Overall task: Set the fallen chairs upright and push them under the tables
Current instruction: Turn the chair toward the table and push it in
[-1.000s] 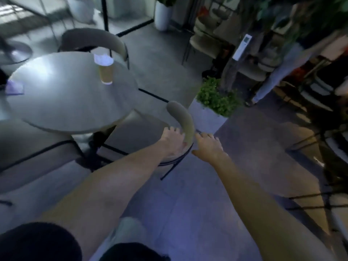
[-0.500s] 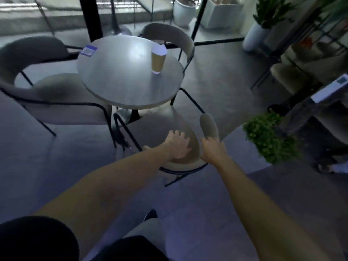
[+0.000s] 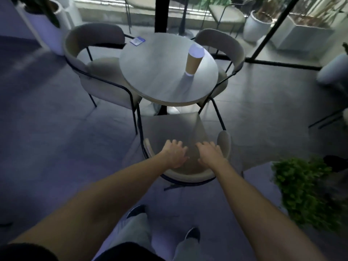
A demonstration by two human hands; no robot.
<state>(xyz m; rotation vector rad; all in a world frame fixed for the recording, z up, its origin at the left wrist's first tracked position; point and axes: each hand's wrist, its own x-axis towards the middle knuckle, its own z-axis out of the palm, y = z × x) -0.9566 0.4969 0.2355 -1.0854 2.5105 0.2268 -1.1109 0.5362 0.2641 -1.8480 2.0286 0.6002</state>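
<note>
A beige upholstered chair [image 3: 173, 127] with a thin black frame stands upright in front of me, its seat's front edge at the rim of the round grey table [image 3: 160, 78]. Its curved backrest wraps toward me. My left hand [image 3: 174, 155] and my right hand [image 3: 210, 154] lie side by side over the top of that backrest, fingers draped forward toward the seat. Two more matching chairs stand upright at the table, one at the left [image 3: 94, 40] and one at the far right [image 3: 222, 44], both partly tucked under it.
A paper cup [image 3: 194, 61] and a small card [image 3: 137, 41] are on the table. A leafy planter [image 3: 305, 191] stands close on my right. White pots [image 3: 258, 25] and a black post [image 3: 162, 14] are behind the table. My feet are below on grey tiles.
The chair has turned to face the table squarely and sits closer to it. My right hand slid from the backrest's right end to the middle, beside my left.
</note>
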